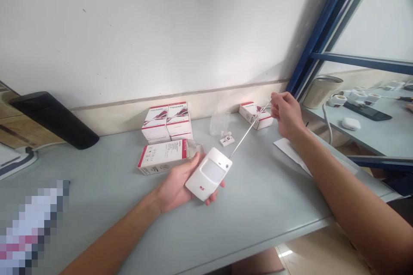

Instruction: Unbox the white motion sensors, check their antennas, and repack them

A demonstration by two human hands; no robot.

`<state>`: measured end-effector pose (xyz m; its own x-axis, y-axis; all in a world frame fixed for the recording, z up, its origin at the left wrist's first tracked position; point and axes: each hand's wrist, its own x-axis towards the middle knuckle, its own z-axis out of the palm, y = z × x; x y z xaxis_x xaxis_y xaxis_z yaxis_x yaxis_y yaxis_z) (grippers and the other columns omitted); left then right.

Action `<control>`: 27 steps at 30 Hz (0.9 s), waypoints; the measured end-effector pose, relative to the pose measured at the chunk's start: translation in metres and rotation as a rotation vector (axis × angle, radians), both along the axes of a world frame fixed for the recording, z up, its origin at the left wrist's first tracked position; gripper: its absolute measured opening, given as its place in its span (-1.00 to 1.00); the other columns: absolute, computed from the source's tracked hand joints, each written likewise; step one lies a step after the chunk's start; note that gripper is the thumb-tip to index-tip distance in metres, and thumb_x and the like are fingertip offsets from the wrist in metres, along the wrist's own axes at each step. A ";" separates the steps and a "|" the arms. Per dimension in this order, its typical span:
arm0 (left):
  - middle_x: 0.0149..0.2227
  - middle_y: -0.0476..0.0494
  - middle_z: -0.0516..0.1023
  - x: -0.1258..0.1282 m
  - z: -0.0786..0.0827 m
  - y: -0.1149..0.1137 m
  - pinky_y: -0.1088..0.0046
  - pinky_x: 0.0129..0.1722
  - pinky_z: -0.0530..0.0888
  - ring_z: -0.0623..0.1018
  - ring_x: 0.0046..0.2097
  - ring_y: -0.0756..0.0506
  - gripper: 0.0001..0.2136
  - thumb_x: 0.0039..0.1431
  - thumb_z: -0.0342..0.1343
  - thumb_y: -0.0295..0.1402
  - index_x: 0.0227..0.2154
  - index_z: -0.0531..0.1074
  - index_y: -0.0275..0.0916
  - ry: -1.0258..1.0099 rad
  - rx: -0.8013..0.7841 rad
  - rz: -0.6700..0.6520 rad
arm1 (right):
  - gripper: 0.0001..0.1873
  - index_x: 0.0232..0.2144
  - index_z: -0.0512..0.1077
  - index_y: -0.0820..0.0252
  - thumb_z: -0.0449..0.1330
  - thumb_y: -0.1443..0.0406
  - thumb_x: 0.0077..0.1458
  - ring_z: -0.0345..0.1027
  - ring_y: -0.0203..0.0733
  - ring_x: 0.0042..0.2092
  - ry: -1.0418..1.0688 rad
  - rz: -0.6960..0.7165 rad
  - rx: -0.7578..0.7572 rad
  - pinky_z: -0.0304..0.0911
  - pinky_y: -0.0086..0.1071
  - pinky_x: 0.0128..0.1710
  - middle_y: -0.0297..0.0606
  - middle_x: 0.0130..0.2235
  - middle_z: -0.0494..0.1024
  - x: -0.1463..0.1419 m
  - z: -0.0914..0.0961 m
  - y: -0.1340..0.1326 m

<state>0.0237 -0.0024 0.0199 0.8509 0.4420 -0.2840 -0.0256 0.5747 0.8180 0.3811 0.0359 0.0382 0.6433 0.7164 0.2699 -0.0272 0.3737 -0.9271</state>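
My left hand (180, 184) is wrapped round a white motion detector (209, 174), holding it tilted above the table with its sensor window facing up. From the detector's top corner a thin metal antenna (248, 132) stretches out to the upper right. My right hand (286, 111) pinches the far tip of that antenna. Just behind my left hand lies an open red and white box (164, 157), its flap toward the detector. A small white bracket (226, 139) sits beyond the detector, beside a crumpled clear plastic bag (219, 123).
Red and white boxes (167, 120) stand against the wall, and another box (254, 116) lies near my right hand. White paper (292, 154) rests under my right forearm. A black cylindrical object (54, 118) is at left. Behind the blue frame (314, 38) stands a can (322, 90).
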 end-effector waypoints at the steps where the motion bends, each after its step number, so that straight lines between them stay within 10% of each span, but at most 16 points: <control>1: -0.14 -0.42 0.64 0.000 0.000 -0.002 0.30 -0.35 0.47 0.63 -0.34 -0.22 -0.50 0.49 -0.18 0.06 0.13 0.37 -0.24 0.011 0.005 0.030 | -0.56 -0.50 0.26 0.09 0.46 0.11 0.08 -0.02 -0.38 -0.52 -0.091 -0.064 0.005 -0.07 -0.45 -0.59 -0.46 -0.47 0.26 -0.002 -0.001 0.000; 7: -0.17 -0.36 0.64 0.004 -0.003 -0.013 0.30 -0.32 0.46 0.64 -0.32 -0.21 -0.65 0.51 -0.15 -0.05 0.03 0.33 -0.19 -0.042 -0.009 0.159 | -0.65 -0.45 0.27 0.08 0.28 0.12 0.27 0.13 -0.30 -0.44 -0.499 -0.038 -0.011 0.04 -0.38 -0.47 -0.43 -0.49 0.29 -0.043 -0.003 -0.012; 27: -0.18 -0.38 0.60 0.007 0.002 -0.013 0.25 -0.25 0.45 0.59 -0.30 -0.21 -0.57 0.50 -0.13 -0.02 0.06 0.42 -0.25 -0.101 -0.149 0.226 | -0.65 -0.45 0.33 0.10 0.27 0.09 0.30 0.10 -0.27 -0.42 -0.477 0.474 -0.081 -0.01 -0.34 -0.40 -0.41 -0.49 0.31 -0.123 -0.031 -0.050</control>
